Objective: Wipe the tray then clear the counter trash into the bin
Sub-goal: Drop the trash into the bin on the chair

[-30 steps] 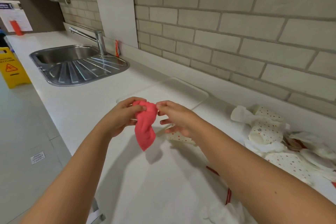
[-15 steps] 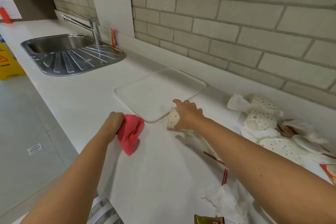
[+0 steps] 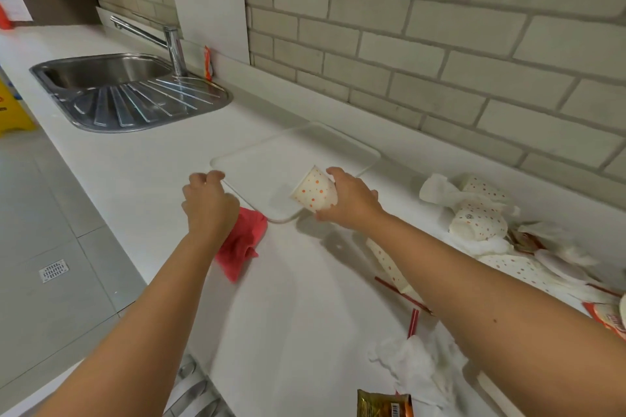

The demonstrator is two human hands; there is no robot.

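On the white counter [image 3: 305, 332], close to the back edge by the brick wall [image 3: 440, 27], lies a flat white tray [image 3: 271, 166]. The left hand [image 3: 210, 200] sits at the tray's near left edge with its fingers curled. A red cloth [image 3: 242, 240] sticks out from under this hand and lies on the counter, touching the tray's near corner. I cannot tell if the hand holds the cloth or the tray's rim.

The right hand [image 3: 349, 203] holds a paper cup with orange dots [image 3: 315, 193]. Its fingers wrap round the cup, which is tipped on its side over the near corner of the tray.

Toward the right end of the counter is a heap of dotted cups and white napkins [image 3: 474, 213]. Another squashed dotted cup [image 3: 389, 264] peeks out from under the right arm. Near the front edge are thin red sticks [image 3: 413, 325], a scrunched white tissue [image 3: 416, 366] and a gold wrapper [image 3: 382, 403].

At the left end, a shiny metal sink [image 3: 128, 91] with a tap [image 3: 169, 41] is set into the counter. A white board [image 3: 210, 7] leans on the wall behind it.
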